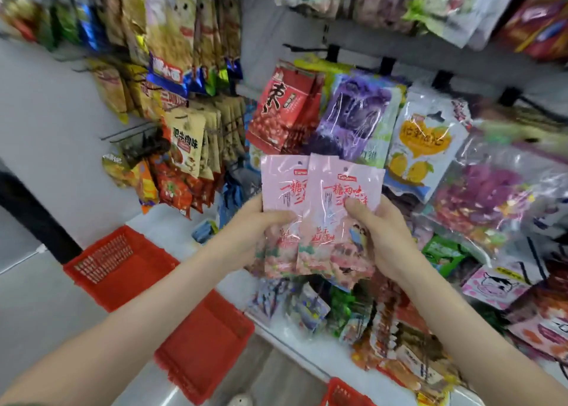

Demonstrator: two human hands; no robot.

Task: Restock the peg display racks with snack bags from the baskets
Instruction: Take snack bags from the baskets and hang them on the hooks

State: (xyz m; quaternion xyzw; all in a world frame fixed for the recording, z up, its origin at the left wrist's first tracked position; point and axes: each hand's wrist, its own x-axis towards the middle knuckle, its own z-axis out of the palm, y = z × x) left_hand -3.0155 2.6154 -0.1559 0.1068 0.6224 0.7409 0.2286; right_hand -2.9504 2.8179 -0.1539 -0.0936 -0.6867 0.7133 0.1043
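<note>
At chest height in front of the racks, your left hand (255, 230) and right hand (384, 236) hold two matching pink snack bags side by side. Your left hand grips the left pink bag (282, 184) with its thumb across the front. Your right hand pinches the right pink bag (341, 190) the same way, thumb on the print.

Both bags stand upright with their long axes running top to bottom, leaning slightly to the left. Their hang holes are at the top and their printed faces are towards you. The right bag's left edge lies over the left bag's right edge.

Room is tight above. The bags' top edges meet, in this view, the lower edges of the red bag (276, 107) and the purple bag (356, 113) hanging on the pegs. Just right of your right hand hangs the yellow fruit bag (424, 147), with more clear-wrapped packs crowding past it. A black peg (307, 49) juts out higher up, above the red bag.

To your left the space opens: a pale wall (46, 129) and floor lie beyond your left forearm. Under that forearm sits a red basket (113, 261), with a second red basket (203, 338) just beside it, nearer you. The rim of a third basket (341, 393) shows at the bottom edge. Loose packs lie heaped on the white base shelf (307, 347) under your right forearm
</note>
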